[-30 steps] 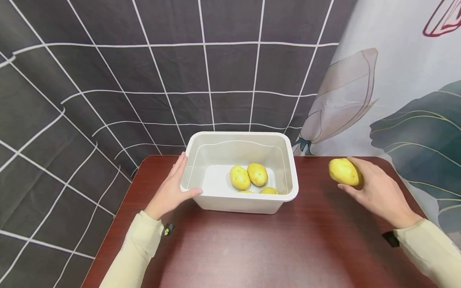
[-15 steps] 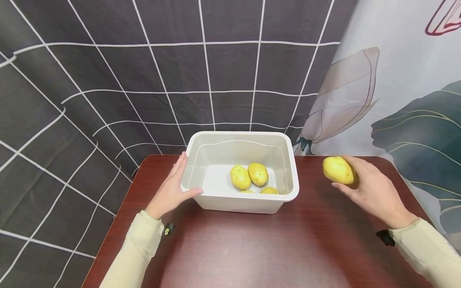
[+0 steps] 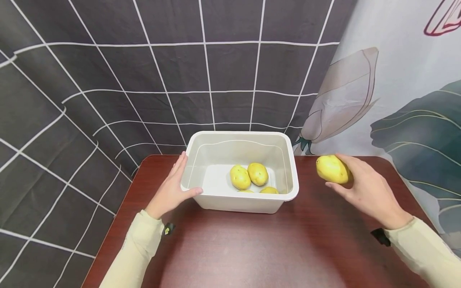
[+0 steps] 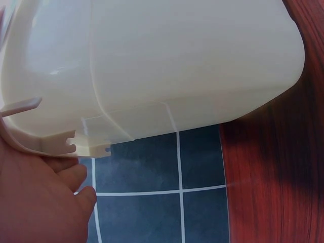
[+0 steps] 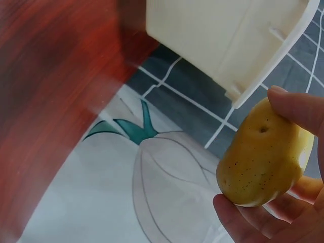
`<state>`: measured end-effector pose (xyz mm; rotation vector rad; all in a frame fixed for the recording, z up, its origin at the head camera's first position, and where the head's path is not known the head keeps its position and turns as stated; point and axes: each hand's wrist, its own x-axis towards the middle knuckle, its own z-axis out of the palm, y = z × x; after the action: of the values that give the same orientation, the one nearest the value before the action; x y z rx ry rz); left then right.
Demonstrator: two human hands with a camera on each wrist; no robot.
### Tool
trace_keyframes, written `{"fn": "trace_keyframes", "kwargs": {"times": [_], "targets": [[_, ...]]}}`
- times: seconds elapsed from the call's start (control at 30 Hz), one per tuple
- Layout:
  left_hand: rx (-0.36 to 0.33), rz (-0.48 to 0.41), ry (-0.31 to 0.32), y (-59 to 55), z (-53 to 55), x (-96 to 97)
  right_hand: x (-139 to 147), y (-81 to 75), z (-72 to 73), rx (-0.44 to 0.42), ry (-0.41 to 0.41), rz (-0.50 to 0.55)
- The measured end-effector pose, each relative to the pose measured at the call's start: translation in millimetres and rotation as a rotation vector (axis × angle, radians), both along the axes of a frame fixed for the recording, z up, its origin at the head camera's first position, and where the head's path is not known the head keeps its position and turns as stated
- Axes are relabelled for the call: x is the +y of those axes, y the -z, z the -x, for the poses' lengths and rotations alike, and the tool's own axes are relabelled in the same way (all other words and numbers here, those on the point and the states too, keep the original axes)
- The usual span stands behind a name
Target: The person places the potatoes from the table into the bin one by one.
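Note:
A yellow potato (image 3: 332,169) is gripped between the thumb and fingers of my right hand (image 3: 374,192), above the table to the right of a white plastic bin (image 3: 239,204). The right wrist view shows the same potato (image 5: 263,157) up close, with small dark specks on its skin. My left hand (image 3: 173,190) rests at the bin's front left corner, its thumb on the front rim and its straight fingers along the left side. Inside the bin lie two full potatoes (image 3: 240,177) (image 3: 257,174). Another potato (image 3: 269,190) and a sliver of one more show behind the front wall.
The bin stands at the back of a dark red wooden table (image 3: 230,248). Behind it hangs a dark grey curtain (image 3: 230,68) with white grid lines. A pale curtain (image 3: 399,108) with a leaf print hangs at the right.
My right hand has moved left, closer to the bin, with the potato in its grip. The left hand and the bin stay where they were.

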<state>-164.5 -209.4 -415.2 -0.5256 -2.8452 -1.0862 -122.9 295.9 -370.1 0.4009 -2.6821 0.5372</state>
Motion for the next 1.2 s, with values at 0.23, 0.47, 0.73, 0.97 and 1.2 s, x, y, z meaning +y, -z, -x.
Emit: {"fn": "trace_keyframes", "kwargs": {"times": [0.23,0.47,0.73,0.97,1.2], "targets": [[-0.002,0.003,0.001,-0.2,0.0,-0.3,-8.8,-2.2,0.4,0.006,-0.014,0.016],[-0.002,-0.005,0.007,-0.5,0.3,0.9,-18.4,-4.8,1.4,0.009,-0.027,0.038],[-0.003,-0.002,0.006,-0.1,-0.2,-0.1,-32.0,-9.6,2.4,0.024,-0.046,0.070],[-0.004,0.001,0.005,0.0,-0.5,0.0,-43.7,-11.3,6.1,0.051,-0.078,0.078],[-0.001,-0.001,0.005,0.0,-0.7,-0.1,-54.9,-13.1,8.7,0.064,-0.109,0.079]]}}
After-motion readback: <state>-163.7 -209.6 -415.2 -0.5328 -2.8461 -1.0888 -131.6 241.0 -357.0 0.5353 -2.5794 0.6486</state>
